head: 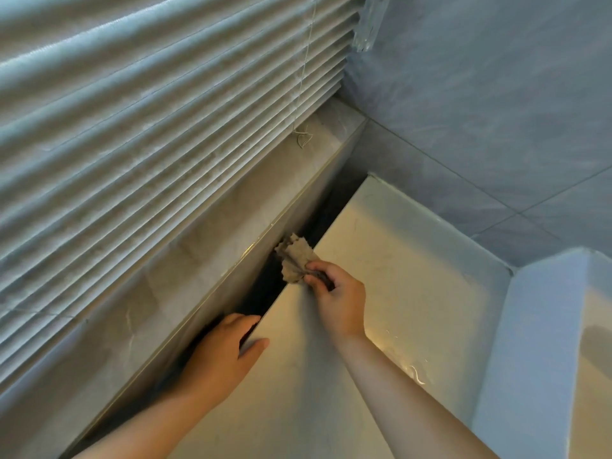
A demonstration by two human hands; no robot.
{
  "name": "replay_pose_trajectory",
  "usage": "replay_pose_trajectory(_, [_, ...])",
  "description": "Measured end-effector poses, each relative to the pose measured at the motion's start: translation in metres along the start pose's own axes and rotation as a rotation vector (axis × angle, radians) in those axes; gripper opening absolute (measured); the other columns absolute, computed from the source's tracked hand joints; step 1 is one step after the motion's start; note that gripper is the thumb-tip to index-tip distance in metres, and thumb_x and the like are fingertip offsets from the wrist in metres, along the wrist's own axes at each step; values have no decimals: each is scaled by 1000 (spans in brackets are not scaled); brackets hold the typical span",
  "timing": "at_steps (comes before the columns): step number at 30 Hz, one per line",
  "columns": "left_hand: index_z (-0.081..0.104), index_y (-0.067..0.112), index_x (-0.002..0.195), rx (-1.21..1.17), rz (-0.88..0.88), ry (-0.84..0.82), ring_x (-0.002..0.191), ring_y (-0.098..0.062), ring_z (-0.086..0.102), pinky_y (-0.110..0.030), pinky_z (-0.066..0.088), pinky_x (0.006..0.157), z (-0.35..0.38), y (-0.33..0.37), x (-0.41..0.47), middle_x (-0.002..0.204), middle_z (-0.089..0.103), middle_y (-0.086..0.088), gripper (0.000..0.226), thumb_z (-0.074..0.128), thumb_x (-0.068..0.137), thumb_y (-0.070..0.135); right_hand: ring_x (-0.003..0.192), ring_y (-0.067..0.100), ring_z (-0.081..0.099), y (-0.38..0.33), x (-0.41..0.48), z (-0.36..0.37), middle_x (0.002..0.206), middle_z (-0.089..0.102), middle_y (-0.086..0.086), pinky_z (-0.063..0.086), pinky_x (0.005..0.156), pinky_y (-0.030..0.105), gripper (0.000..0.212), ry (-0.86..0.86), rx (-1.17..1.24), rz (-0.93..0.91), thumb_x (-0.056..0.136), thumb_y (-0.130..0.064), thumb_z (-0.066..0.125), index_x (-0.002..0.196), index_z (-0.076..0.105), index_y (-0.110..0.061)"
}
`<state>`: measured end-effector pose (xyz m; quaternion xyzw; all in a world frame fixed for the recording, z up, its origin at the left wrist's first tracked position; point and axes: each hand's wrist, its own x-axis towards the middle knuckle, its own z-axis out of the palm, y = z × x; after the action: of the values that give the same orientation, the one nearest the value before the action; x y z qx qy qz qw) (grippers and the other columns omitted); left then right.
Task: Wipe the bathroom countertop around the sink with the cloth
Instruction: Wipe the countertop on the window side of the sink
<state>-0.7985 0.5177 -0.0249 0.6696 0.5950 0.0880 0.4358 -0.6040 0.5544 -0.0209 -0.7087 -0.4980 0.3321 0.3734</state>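
Along the pale smooth countertop (397,260), I see the right hand (341,299) pinching a crumpled beige cloth (296,260). The left hand (218,356) hooks fingers over its back edge.

Two hands (221,354) (338,294), one cloth (295,260)

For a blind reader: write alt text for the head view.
The right hand pinches a crumpled beige cloth at the edge of the countertop, beside a dark gap. The left hand holds that edge, fingers in the gap.
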Motion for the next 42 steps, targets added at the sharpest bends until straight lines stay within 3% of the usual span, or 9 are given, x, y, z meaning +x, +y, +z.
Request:
replay_pose_trajectory(3, [43,30,137,18,6,-19,112,-2,47,-18,37,94,0,2,-4,128,45,18,48,51,92,45,89,2,64,-12,-6,-7,90,71,-13,52,88,25,22,-69,62,42,81,-9,71,89,74,-29])
replay_pose_trajectory(5, [36,27,143,41,-2,-28,121,-6,44,-22,36,101,3,1,-6,139,41,13,56,49,92,46,87,5,67,-18,0,-20,87,73,-12,55,86,30,25,-26,119,26,78,-6,73,85,74,-30])
replay_pose_trajectory(11, [23,24,148,191,175,-7,134,-6,28,-19,25,109,0,2,-15,150,21,14,61,45,94,44,86,-3,62,-3,22,-35,88,69,-12,51,86,22,20,180,2,11,81,-6,70,92,73,-23])
replay_pose_trajectory(17, [17,26,150,275,260,-35,136,-4,24,-19,25,110,-2,0,-21,153,12,15,62,42,96,42,93,3,62,5,-4,-15,99,70,-9,45,86,13,20,5,-66,-24,84,-9,67,97,73,-23])
replay_pose_trajectory(22, [10,26,151,314,271,-38,141,-5,15,-20,20,114,4,-11,-29,156,3,15,67,41,95,47,91,4,63,10,-41,-5,95,70,-11,46,84,15,20,15,-87,-61,82,-7,69,95,74,-22])
replay_pose_trajectory(26, [9,26,151,334,273,-50,144,-7,6,-17,10,112,9,-16,-36,156,-8,16,67,40,95,47,89,0,63,8,-57,-9,91,71,-13,48,84,17,21,-59,-12,23,80,-6,70,90,75,-24])
replay_pose_trajectory(31, [11,20,151,368,262,-53,145,-11,5,-19,10,114,12,-12,-35,158,-8,9,67,38,96,48,78,10,69,1,-44,-43,83,73,-12,55,78,29,30,197,155,56,74,-1,75,79,74,-31])
replay_pose_trajectory(36, [8,18,151,410,259,-66,145,-13,3,-24,11,117,12,-10,-37,158,-11,7,68,36,96,48,80,18,69,19,-12,-81,84,73,-4,57,80,39,30,380,65,56,77,-3,73,82,71,-32])
replay_pose_trajectory(42, [5,18,151,428,238,-61,145,-13,1,-22,7,115,15,-9,-41,157,-15,7,68,33,97,48,89,14,67,42,-21,-70,92,72,-4,52,86,24,21,399,-13,104,80,-3,69,93,73,-19])
